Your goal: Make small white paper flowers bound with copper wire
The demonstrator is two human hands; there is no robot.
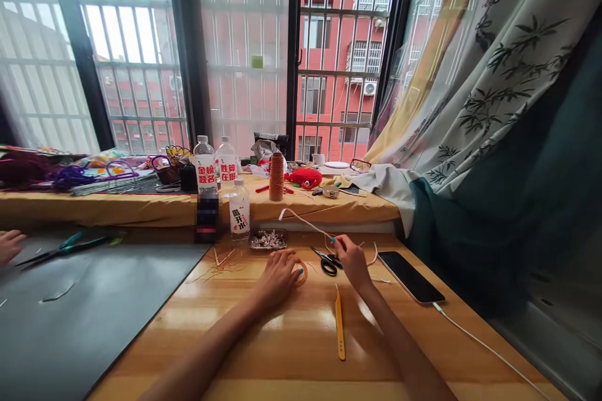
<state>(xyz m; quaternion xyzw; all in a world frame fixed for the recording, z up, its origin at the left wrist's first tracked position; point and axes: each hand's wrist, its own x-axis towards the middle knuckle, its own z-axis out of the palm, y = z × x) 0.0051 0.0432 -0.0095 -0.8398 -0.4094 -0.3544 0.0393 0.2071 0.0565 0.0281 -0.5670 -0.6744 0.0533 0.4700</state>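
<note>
My left hand (277, 276) lies on the wooden table with its fingers bent over a small orange ring of thread or cord (305, 273), partly hidden under them. A thin white cord (305, 219) is pinched between the fingers of my right hand (352, 258), which is raised a little; the cord's free end curls up to the left. Between the hands lies a pair of scissors (328, 264) with black handles. Nearer to me are yellow tweezers (340, 329), tip pointing away. Loose orange threads (224, 258) lie left of my left hand.
A clear box (269, 239) of small pieces and a bottle (239, 213) stand behind my hands. To the right is a phone (411, 277) with a cable. Another person's hand (10, 245) is near teal-handled pliers (66, 248). An orange-brown thread cone (276, 178) stands on the ledge.
</note>
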